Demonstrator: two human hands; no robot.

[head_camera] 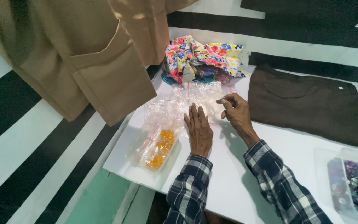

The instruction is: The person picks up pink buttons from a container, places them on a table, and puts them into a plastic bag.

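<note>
Left hand (199, 132) lay spread flat on the tabletop (237, 178); right hand (236, 111) pinched a clear plastic bag (195, 97) just ahead. Orange beads (161, 150), bagged left of the hands, might spill if nudged.

Soft dim indoor light, faint shadows beside the hands (216, 122), slight overall blur, mild glare on plastic.
</note>
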